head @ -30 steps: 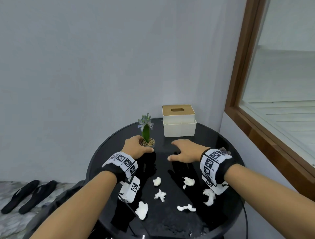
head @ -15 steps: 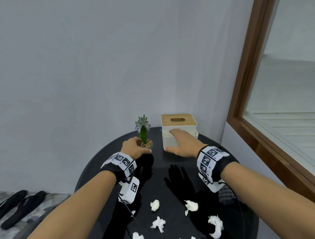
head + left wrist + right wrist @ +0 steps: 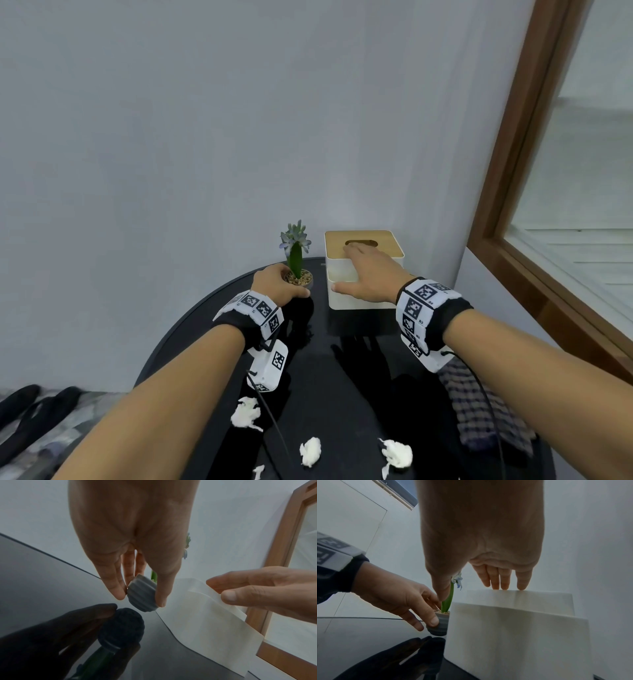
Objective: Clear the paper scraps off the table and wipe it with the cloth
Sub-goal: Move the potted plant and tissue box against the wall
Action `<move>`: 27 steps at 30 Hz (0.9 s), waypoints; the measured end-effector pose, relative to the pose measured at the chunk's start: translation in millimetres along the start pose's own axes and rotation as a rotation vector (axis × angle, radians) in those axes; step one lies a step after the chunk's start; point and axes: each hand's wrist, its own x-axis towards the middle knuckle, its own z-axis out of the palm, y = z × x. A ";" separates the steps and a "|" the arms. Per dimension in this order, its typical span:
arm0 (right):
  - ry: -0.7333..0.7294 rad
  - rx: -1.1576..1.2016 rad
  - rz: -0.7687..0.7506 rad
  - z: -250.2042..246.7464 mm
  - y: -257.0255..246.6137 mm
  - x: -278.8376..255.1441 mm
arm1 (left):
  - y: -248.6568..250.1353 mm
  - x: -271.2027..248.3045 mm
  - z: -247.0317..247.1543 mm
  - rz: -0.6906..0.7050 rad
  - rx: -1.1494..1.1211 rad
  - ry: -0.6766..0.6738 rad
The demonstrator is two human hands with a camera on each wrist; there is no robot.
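Three white paper scraps (image 3: 245, 413) (image 3: 310, 451) (image 3: 397, 454) lie on the near part of the round black table (image 3: 191, 329). A checked cloth (image 3: 479, 407) lies at the table's right, partly under my right forearm. At the far side my left hand (image 3: 279, 284) grips a small grey ribbed pot (image 3: 141, 596) with a green plant (image 3: 296, 257); whether the pot is off the glass I cannot tell. My right hand (image 3: 363, 270) rests on the white tissue box (image 3: 346, 301), its straight fingers (image 3: 505, 580) on the wooden lid and its thumb at the box's front.
The pot and the tissue box stand close together at the table's far edge, against the grey wall. A wooden window frame (image 3: 507, 171) rises at the right. Dark slippers (image 3: 34, 411) lie on the floor at the left.
My right hand has moved forward from the bare table top onto the tissue box. My left hand has stayed on the pot. The head view has tilted upward.
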 end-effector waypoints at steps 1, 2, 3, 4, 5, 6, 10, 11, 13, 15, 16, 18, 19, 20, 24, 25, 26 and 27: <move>0.004 -0.010 -0.001 1.0 2.2 2.1 | 1.1 3.2 1.4 0.002 0.008 -0.001; 0.003 -0.020 -0.001 2.3 4.7 4.0 | 2.0 6.2 2.6 0.005 0.016 -0.002; -0.008 -0.034 -0.001 4.0 6.9 5.2 | 2.2 9.2 4.1 0.006 0.018 -0.002; -0.023 -0.053 -0.003 6.3 9.4 6.4 | 2.2 12.0 5.5 0.007 0.019 -0.002; -0.033 -0.074 -0.009 8.5 11.7 7.6 | 2.4 14.9 6.3 0.010 0.020 -0.004; -0.040 -0.092 -0.016 10.7 13.6 8.5 | 2.5 17.3 7.0 0.009 0.018 -0.006; -0.020 -0.145 -0.037 18.1 18.1 11.3 | 3.6 24.3 7.7 0.004 0.008 -0.015; -0.014 -0.149 -0.040 19.0 18.7 11.5 | 3.4 25.4 7.9 0.002 0.004 -0.018; 0.000 -0.147 -0.047 21.8 20.3 11.1 | 2.3 27.4 8.0 -0.001 -0.002 -0.025; 0.019 -0.154 -0.054 24.3 20.8 9.3 | 1.5 28.6 7.5 -0.003 -0.003 -0.033; 0.030 -0.161 -0.058 25.4 21.2 8.7 | 1.2 29.7 7.3 -0.006 -0.006 -0.035; 0.048 -0.165 -0.062 28.4 22.2 7.6 | 0.5 31.9 7.8 -0.011 -0.020 -0.041; 0.059 -0.165 -0.062 30.0 22.9 7.4 | 0.3 32.7 7.9 -0.012 -0.026 -0.046; 0.074 -0.165 -0.062 31.9 23.9 7.1 | 0.8 32.9 8.3 -0.010 -0.027 -0.052; 0.127 -0.167 -0.065 38.5 25.9 7.6 | 0.4 34.0 7.5 -0.002 -0.028 -0.062; 0.139 -0.165 -0.068 39.7 25.2 8.1 | -0.3 34.5 7.0 -0.001 -0.030 -0.060; 0.148 -0.163 -0.068 40.5 24.5 8.8 | -0.7 34.8 6.6 0.000 -0.028 -0.060; 0.155 -0.162 -0.067 41.1 24.4 9.1 | -0.8 35.0 6.8 0.001 -0.026 -0.061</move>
